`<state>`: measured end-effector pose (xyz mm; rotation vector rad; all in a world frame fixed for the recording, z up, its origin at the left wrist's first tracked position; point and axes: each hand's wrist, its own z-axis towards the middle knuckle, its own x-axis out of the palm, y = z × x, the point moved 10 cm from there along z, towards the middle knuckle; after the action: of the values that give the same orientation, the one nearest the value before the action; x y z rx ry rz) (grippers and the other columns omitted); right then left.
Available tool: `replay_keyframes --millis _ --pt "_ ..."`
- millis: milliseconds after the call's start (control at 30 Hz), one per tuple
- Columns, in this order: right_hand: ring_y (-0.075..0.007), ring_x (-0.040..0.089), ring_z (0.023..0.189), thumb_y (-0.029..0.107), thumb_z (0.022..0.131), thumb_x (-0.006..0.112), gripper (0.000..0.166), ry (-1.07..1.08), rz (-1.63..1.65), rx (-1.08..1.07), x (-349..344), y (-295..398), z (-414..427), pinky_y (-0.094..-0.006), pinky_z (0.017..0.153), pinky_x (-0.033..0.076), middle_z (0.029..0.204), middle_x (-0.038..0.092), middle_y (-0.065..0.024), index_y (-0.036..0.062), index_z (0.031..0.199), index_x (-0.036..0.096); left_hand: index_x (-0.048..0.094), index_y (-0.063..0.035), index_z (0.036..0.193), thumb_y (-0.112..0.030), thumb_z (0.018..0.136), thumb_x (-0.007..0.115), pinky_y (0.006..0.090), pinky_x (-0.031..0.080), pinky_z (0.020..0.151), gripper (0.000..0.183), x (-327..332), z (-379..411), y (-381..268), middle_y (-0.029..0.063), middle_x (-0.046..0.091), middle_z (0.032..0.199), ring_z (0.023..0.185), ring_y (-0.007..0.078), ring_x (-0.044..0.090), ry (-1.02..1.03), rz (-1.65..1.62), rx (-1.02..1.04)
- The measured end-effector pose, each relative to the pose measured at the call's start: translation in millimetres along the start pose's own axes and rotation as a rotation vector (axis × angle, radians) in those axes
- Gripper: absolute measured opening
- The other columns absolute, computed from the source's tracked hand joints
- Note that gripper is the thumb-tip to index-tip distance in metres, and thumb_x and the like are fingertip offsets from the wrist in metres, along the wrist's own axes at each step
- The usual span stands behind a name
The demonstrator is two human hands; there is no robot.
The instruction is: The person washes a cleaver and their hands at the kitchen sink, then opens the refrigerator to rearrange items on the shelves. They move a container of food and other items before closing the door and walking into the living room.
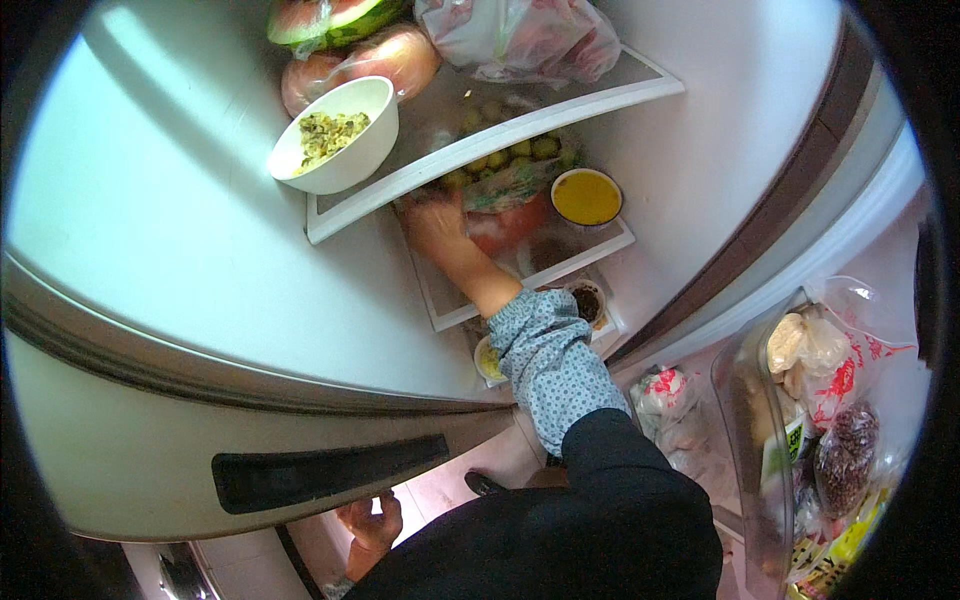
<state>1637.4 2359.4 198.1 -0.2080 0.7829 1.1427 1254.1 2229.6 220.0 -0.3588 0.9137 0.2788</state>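
My right hand (pixel 439 225) reaches inside an open refrigerator, below the white front edge of a glass shelf (pixel 495 142). Its fingers are blurred and partly hidden, so what they hold is unclear. Beside it, on the lower shelf (pixel 581 259), lie a plastic bag with green print (pixel 510 186) and something red in plastic (pixel 510 225). Round green produce (pixel 517 154) sits behind them. To the right stands a round container of yellow contents (pixel 587 196). My left hand (pixel 373 523) hangs low, fingers curled, near the edge of a lower door or drawer front (pixel 300 424).
A white bowl of food (pixel 337 139) juts over the upper shelf's left front corner. Behind it are wrapped round fruit (pixel 397 60), cut watermelon (pixel 330 19) and a filled plastic bag (pixel 525 37). Small bowls (pixel 585 300) sit lower down. Bagged food fills the door bin (pixel 750 420) at right.
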Motion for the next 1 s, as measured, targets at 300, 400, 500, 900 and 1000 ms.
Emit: replay_keyframes --millis 300,400,500,900,1000 --pt "-0.0317 0.048 0.101 0.028 0.078 0.049 0.032 -0.055 0.225 0.215 -3.5 -42.2 21.3 -0.0445 0.078 0.042 0.104 0.052 -0.0184 0.0079 0.102 0.058 0.058 -0.0043 0.067 -0.003 0.063 0.059 0.0327 0.045 0.058 0.005 1.7 -2.5 -0.2 0.0082 0.060 0.063 0.058 0.0238 0.058 0.047 0.026 -0.010" --pt "-0.0367 0.034 0.117 0.028 0.081 0.045 0.044 0.286 0.124 0.417 31.7 -61.1 27.9 -0.0528 0.091 0.030 0.127 0.037 -0.0200 0.0131 0.123 0.042 0.058 -0.0040 0.070 -0.003 0.062 0.061 0.0325 0.045 0.058 0.008 1.7 -6.2 -1.7 0.0086 0.060 0.063 0.058 0.0238 0.058 0.087 0.025 -0.021" --pt "-0.0335 0.025 0.123 0.034 0.084 0.039 0.047 0.243 0.274 0.462 45.3 -78.2 43.2 -0.0541 0.095 0.023 0.133 0.031 -0.0141 0.0134 0.126 0.038 0.058 -0.0032 0.075 -0.002 0.061 0.061 0.0317 0.045 0.058 0.014 -2.2 -3.8 -4.3 0.0085 0.060 0.063 0.057 0.0237 0.058 0.021 0.010 0.010" --pt "-0.0348 0.040 0.112 0.037 0.081 0.042 0.044 -0.072 0.474 0.367 118.0 -70.1 56.2 -0.0498 0.095 0.027 0.119 0.046 -0.0175 0.0082 0.113 0.050 0.060 -0.0063 0.065 -0.007 0.061 0.050 0.0338 0.045 0.057 0.011 1.4 -2.2 -10.8 0.0068 0.060 0.061 0.056 0.0242 0.058 -0.055 0.044 0.043" --pt "-0.0333 0.038 0.114 0.037 0.082 0.041 0.045 -0.026 0.472 0.382 120.8 -53.0 54.1 -0.0478 0.096 0.026 0.121 0.044 -0.0168 0.0085 0.115 0.048 0.060 -0.0057 0.066 -0.007 0.061 0.050 0.0334 0.046 0.058 0.011 1.4 -0.2 -9.8 0.0072 0.061 0.062 0.056 0.0236 0.058 -0.033 0.015 0.003"
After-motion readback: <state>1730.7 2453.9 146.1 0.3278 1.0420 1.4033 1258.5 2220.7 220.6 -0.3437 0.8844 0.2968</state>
